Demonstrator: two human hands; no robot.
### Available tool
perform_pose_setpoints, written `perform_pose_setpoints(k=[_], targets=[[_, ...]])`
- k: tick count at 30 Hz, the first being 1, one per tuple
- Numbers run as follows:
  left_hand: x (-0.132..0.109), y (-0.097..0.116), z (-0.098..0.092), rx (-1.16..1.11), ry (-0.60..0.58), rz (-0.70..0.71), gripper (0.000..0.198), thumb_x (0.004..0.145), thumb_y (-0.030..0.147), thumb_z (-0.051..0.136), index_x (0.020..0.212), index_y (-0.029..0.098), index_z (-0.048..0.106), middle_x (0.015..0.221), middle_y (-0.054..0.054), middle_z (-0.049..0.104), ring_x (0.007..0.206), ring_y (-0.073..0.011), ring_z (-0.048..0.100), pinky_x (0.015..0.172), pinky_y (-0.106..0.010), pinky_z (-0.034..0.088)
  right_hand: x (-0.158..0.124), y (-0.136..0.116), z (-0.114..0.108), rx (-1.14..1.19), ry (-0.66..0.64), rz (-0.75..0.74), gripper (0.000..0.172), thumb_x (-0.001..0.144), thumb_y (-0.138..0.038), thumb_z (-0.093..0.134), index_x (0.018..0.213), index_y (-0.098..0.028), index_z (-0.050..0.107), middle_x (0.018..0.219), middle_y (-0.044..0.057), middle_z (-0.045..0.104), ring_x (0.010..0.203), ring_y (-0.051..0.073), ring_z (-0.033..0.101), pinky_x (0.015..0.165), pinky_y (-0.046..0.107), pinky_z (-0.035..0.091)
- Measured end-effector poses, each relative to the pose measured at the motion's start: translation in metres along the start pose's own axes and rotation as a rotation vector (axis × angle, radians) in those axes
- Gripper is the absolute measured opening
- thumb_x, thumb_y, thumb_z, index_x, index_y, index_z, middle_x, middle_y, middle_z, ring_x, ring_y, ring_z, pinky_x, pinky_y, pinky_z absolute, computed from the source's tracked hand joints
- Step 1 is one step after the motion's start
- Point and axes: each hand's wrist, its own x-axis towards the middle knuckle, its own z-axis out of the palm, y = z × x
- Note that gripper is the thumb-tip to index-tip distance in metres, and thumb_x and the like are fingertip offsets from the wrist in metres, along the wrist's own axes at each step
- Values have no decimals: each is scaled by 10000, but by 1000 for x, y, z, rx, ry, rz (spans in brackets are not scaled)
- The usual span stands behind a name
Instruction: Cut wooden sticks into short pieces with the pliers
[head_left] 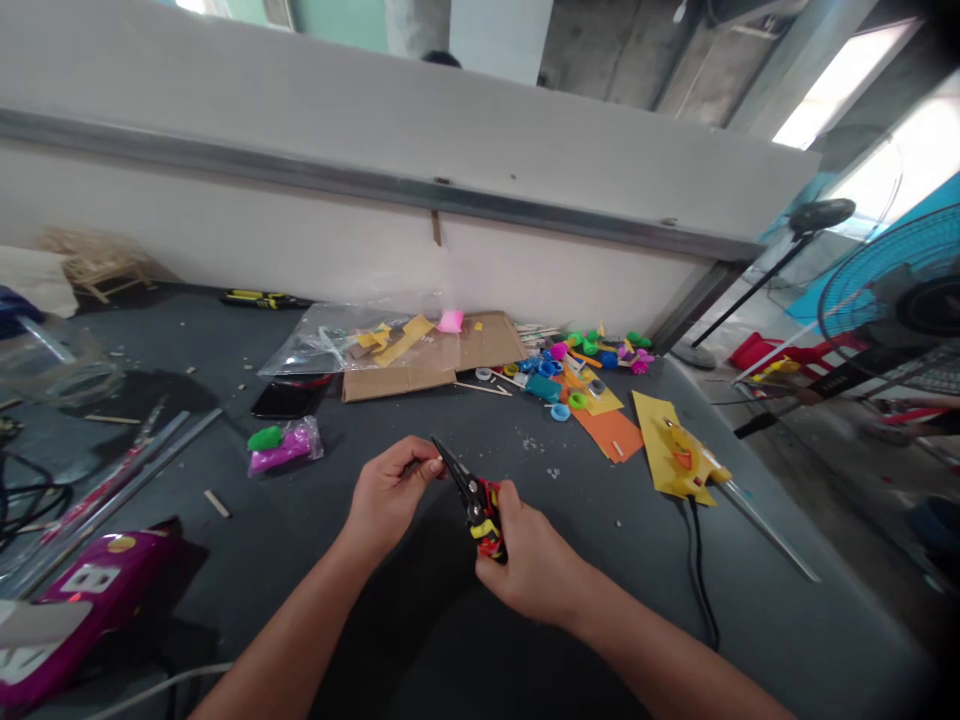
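In the middle of the head view, my right hand (536, 565) is wrapped round the red and yellow handles of a pair of snips (472, 498). The snips' dark, narrow blades point up and to the left, and their tips are close to my left fingertips. My left hand (386, 498) is closed in a pinch beside the blades. Whatever lies between its thumb and fingers is too small or too hidden to name. Both hands are above the dark grey table (360, 640).
Behind my hands lie cardboard (487, 345), a plastic bag (307, 345) and colourful clay tubs (544, 385). A yellow glue gun (697, 465) with a cord rests on yellow paper at right. Clear glue sticks (142, 480) and a purple device (97, 600) are at left.
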Motion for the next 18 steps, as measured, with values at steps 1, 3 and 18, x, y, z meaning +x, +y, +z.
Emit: perform_pose_setpoints(k=[1, 3, 18], targets=[[0, 1, 0, 14, 3, 1, 111, 794, 231, 541, 708, 170, 574, 663, 17, 586, 638, -101, 543, 606, -196, 427, 0, 0, 0, 1, -5, -1, 310, 690, -249, 496, 915, -210, 286, 749, 11, 523, 634, 163, 524, 530, 252, 312], [0, 3, 1, 39, -4, 10, 128, 802, 230, 524, 704, 170, 580, 655, 18, 583, 632, -100, 540, 601, -194, 425, 0, -1, -2, 27, -17, -3, 307, 701, -267, 497, 919, -211, 289, 755, 11, 528, 636, 162, 531, 529, 251, 317], [0, 2, -4, 177, -17, 95, 143, 802, 189, 491, 735, 180, 618, 711, 11, 635, 669, -108, 570, 633, -191, 427, 0, -6, -9, -55, -6, 9, 358, 646, -283, 518, 931, -199, 318, 799, 27, 538, 663, 184, 552, 561, 271, 357]])
